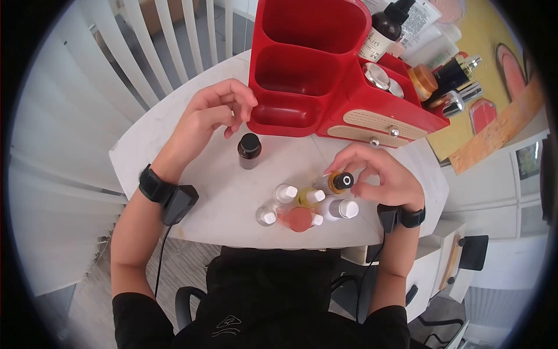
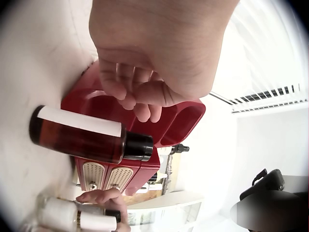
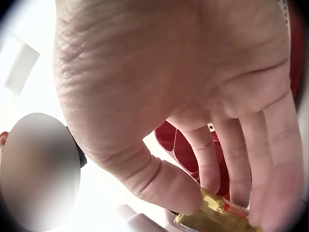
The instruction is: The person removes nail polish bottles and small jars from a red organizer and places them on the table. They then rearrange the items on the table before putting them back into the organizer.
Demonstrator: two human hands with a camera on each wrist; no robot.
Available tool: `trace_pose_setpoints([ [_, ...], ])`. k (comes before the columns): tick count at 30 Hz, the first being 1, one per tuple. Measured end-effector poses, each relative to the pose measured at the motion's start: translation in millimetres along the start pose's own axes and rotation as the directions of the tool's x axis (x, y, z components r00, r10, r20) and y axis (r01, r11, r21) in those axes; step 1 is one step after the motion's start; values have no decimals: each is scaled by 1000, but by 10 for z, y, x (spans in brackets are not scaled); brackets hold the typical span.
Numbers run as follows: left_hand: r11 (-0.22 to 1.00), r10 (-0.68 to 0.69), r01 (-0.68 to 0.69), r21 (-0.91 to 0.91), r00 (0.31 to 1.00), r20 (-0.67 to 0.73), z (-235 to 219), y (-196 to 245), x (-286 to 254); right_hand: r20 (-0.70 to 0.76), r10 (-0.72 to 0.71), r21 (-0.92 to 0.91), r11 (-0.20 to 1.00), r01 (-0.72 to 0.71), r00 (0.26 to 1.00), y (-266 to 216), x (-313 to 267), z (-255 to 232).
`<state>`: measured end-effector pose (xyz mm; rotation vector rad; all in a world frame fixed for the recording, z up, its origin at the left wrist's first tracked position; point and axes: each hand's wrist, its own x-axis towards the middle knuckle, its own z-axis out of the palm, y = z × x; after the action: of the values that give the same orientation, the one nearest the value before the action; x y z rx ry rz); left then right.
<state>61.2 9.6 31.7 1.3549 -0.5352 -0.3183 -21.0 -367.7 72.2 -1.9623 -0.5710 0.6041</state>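
My left hand (image 1: 203,119) hangs above the table with loosely curled fingers and nothing in them. Just below it a dark bottle with a black cap (image 1: 249,152) stands upright; the left wrist view shows its pale label and dark red-brown body (image 2: 79,140) beside the hand (image 2: 159,48). With thumb and fingers, my right hand (image 1: 386,174) holds a yellow-gold bottle with a black top (image 1: 337,184). In the right wrist view the gold bottle (image 3: 212,217) lies between thumb and fingers of that hand (image 3: 178,87), its lower part out of view.
Several small bottles with white caps, one pink (image 1: 297,219), stand close by the right hand. Behind them is a red organizer (image 1: 331,113) with deep compartments, woven-front drawers and cosmetics on top. The white table (image 1: 203,215) has its near edge by the person's body.
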Motion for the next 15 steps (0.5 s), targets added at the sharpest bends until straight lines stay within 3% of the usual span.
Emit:
trace_pose_setpoints([
  [4, 1000, 7, -7, -5, 1000, 5, -18, -2, -3, -12, -69, 48, 996, 69, 998, 37, 33, 32],
  [6, 1000, 18, -18, -14, 1000, 10, -19, -22, 24, -1, 113, 171, 979, -111, 994, -29, 24, 17],
  [9, 999, 23, -22, -33, 1000, 22, -23, -39, 21, -60, 38, 98, 995, -32, 997, -32, 31, 0],
  [13, 999, 24, -23, -49, 1000, 18, -11, -18, 21, -171, 36, 24, 999, -32, 985, -370, 138, -50],
  [15, 999, 28, -27, -44, 999, 23, -11, -22, 29, -138, -264, -296, 931, 215, 955, -540, 295, 16],
])
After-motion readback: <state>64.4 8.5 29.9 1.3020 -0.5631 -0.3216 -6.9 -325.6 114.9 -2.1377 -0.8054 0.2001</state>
